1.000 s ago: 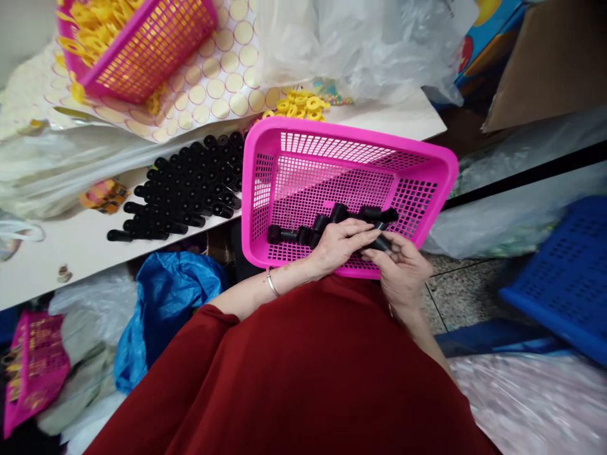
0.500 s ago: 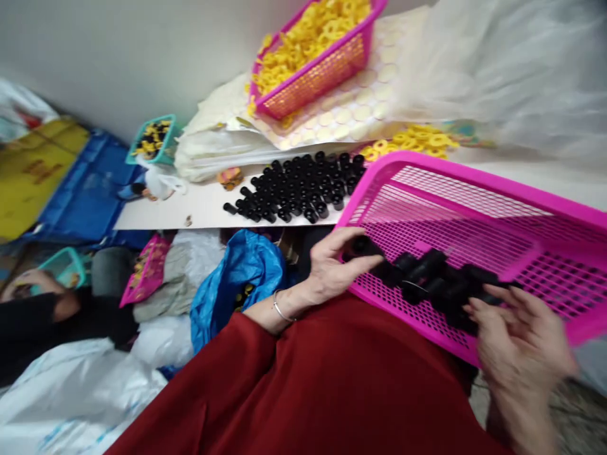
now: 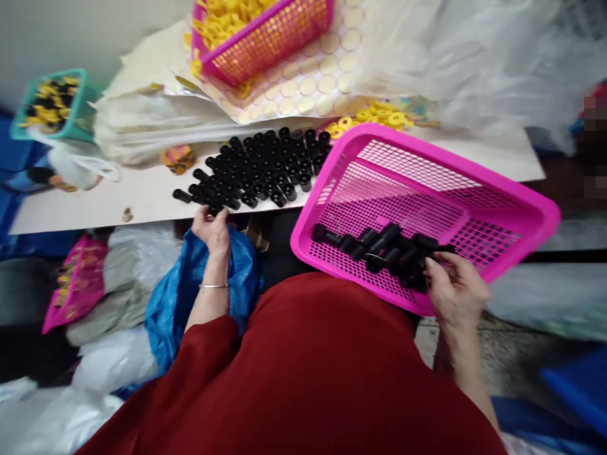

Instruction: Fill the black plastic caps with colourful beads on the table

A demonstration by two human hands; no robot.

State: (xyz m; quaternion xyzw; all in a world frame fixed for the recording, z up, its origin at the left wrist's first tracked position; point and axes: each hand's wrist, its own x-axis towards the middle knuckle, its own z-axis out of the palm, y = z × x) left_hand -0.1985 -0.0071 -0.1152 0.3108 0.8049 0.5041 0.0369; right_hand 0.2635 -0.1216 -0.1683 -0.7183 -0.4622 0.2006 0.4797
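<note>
The left hand is at the counter's near edge, thumb and fingertips drawn together about one tube, with only a tube's breadth between them. That tube is at the near left of a packed block of black standing tubes on the counter. The fingers hide most of its sides, but it looks upright like its neighbours, long axis vertical, round end up. The fingertip hold probably suits the tight rows, where a full fist would knock the others. Standing on end, close together in slanting rows, the block takes up little counter.

The right hand reaches into the right part of the big basket, fingers bent among the loose tubes; I cannot tell whether its grip has hold of one. These lie on their sides in a heap along the basket's near side, long axes at mixed angles: one on top slants from near left to far right, while another at the left end lies more nearly left to right.

The basket seems to rest on the lap, its long axis running left to right with the right end nearer, likely to keep the heap within reach. Just beyond its far left corner are yellow rings.
</note>
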